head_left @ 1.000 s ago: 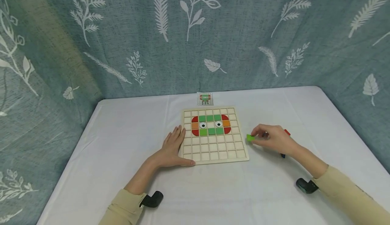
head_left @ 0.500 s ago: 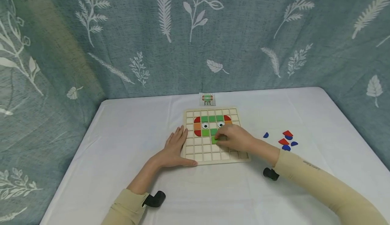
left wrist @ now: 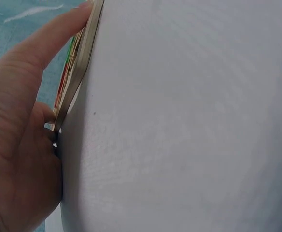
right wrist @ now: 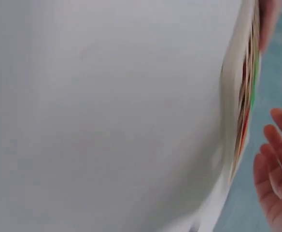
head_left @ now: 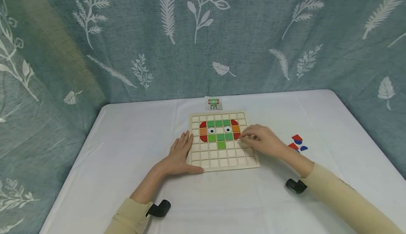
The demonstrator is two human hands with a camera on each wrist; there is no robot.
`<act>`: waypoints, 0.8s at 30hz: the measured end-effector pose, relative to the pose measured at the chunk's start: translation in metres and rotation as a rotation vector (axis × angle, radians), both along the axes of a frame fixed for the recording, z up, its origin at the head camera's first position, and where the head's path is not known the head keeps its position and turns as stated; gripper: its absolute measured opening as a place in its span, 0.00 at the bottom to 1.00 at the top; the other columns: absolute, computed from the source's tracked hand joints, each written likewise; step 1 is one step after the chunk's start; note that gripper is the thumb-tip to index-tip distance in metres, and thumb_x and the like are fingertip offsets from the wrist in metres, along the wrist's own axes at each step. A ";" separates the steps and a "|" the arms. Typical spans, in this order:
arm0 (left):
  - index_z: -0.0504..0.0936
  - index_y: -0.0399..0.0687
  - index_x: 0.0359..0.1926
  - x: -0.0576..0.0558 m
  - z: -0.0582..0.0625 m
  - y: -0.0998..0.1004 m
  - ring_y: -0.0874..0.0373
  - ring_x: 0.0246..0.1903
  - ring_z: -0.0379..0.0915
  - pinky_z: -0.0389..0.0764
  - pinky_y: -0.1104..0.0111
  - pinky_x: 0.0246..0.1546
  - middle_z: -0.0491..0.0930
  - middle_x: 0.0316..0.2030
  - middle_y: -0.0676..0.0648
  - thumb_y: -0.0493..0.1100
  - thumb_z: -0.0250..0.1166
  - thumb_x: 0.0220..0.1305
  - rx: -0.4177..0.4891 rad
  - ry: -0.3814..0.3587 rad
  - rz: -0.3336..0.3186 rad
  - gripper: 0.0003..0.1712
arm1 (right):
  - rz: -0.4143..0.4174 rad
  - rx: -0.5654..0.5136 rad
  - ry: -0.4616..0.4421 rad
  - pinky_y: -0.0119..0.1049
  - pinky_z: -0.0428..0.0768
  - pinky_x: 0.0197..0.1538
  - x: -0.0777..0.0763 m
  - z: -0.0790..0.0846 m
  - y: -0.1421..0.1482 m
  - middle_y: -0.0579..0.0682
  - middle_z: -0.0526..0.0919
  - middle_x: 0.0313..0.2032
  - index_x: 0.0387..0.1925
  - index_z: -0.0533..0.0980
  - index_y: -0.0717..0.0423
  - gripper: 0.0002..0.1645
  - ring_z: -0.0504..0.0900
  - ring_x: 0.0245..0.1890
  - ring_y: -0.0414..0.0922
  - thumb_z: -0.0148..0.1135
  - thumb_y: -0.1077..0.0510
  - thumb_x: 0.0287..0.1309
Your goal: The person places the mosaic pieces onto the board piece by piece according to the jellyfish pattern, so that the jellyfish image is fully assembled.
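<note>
Head view: Recorded, flat near the middle of a white-covered surface (head_left: 241, 198), a gridded board (head_left: 233, 161) with coloured pieces set in upper and middle cells. Counted there four red quarter-rounds (head_left: 203, 138), two orange squares (head_left: 235, 128), two eye tiles (head_left: 211, 130), five darker green squares (head_left: 219, 123) and two lighter green squares (head_left: 221, 145), one alone in a lower row. Found left hand (head_left: 179, 156) at the board's left edge, with fingers straight and thumb on the near rim. Found right hand (head_left: 261, 139) at the right edge, with fingers bent, tips close together, around nothing visible. Listed in this view alone: loose red pieces (head_left: 296, 137) and loose blue pieces (head_left: 303, 148), right of the right hand; a printed card (head_left: 214, 103) beyond the far rim; a dark mark on the right sleeve (head_left: 349, 198), too small to read. Noted white cloth from left hand to left edge, and a broad stretch before the near rim.

Left wrist view: Showed the board's thickness side-on, with left thumb resting on its rim, and a speck (left wrist: 94, 113) on the cloth.

Right wrist view: Showed, blurred, right fingers loosely curved and apart from the board's tilted-looking profile.
</note>
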State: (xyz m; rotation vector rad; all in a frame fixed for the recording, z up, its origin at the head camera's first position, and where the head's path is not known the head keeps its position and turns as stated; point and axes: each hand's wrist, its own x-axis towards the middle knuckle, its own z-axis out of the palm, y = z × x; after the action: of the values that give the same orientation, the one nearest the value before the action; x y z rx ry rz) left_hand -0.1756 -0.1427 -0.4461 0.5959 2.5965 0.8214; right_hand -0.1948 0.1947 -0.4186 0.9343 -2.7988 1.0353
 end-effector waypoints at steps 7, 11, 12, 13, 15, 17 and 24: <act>0.36 0.39 0.76 0.002 0.002 0.000 0.49 0.75 0.20 0.29 0.53 0.72 0.29 0.76 0.41 0.67 0.74 0.44 -0.002 -0.008 0.010 0.75 | -0.422 0.194 -0.010 0.46 0.80 0.34 0.021 0.009 0.094 0.59 0.83 0.39 0.42 0.81 0.64 0.13 0.79 0.35 0.52 0.67 0.59 0.59; 0.37 0.38 0.76 0.002 0.002 0.000 0.48 0.75 0.21 0.30 0.52 0.71 0.30 0.76 0.40 0.66 0.74 0.44 0.006 -0.004 0.011 0.75 | -0.512 0.279 -0.146 0.43 0.76 0.30 0.023 0.011 0.121 0.60 0.80 0.34 0.42 0.78 0.69 0.22 0.75 0.31 0.51 0.70 0.53 0.57; 0.37 0.38 0.76 0.002 0.002 -0.001 0.48 0.75 0.21 0.30 0.52 0.71 0.30 0.76 0.40 0.66 0.74 0.44 0.001 -0.003 0.010 0.75 | -0.504 0.279 -0.171 0.42 0.76 0.30 0.021 0.010 0.123 0.59 0.80 0.33 0.42 0.78 0.69 0.22 0.75 0.31 0.51 0.70 0.52 0.56; 0.37 0.38 0.76 0.002 0.002 -0.001 0.48 0.75 0.21 0.30 0.52 0.71 0.30 0.76 0.40 0.66 0.74 0.44 0.004 0.001 0.010 0.75 | -0.491 0.273 -0.187 0.40 0.76 0.30 0.019 0.009 0.124 0.57 0.80 0.32 0.41 0.78 0.69 0.22 0.75 0.30 0.50 0.71 0.53 0.56; 0.38 0.38 0.76 0.002 0.001 -0.001 0.48 0.75 0.21 0.30 0.51 0.71 0.30 0.76 0.40 0.66 0.74 0.44 0.007 0.006 0.010 0.74 | -0.454 0.254 -0.199 0.38 0.76 0.29 0.014 0.007 0.123 0.55 0.80 0.31 0.41 0.79 0.67 0.18 0.74 0.30 0.49 0.70 0.56 0.56; 0.38 0.38 0.76 0.001 0.000 -0.001 0.48 0.75 0.21 0.30 0.51 0.71 0.30 0.76 0.40 0.66 0.74 0.44 0.009 0.008 0.011 0.75 | -0.407 0.233 -0.176 0.37 0.77 0.31 0.009 0.005 0.120 0.54 0.81 0.32 0.43 0.80 0.66 0.15 0.75 0.32 0.49 0.69 0.60 0.57; 0.37 0.38 0.76 0.002 0.001 -0.001 0.48 0.75 0.22 0.29 0.52 0.71 0.30 0.76 0.40 0.66 0.75 0.45 0.011 0.003 0.006 0.74 | -0.383 0.224 -0.060 0.40 0.78 0.32 -0.003 -0.002 0.105 0.62 0.80 0.41 0.45 0.81 0.65 0.14 0.78 0.35 0.52 0.66 0.60 0.60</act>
State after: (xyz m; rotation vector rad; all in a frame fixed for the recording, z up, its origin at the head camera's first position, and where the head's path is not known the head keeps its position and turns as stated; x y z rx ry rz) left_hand -0.1738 -0.1434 -0.4452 0.5935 2.5986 0.8382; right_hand -0.1976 0.2994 -0.4206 0.3500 -3.0163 0.7208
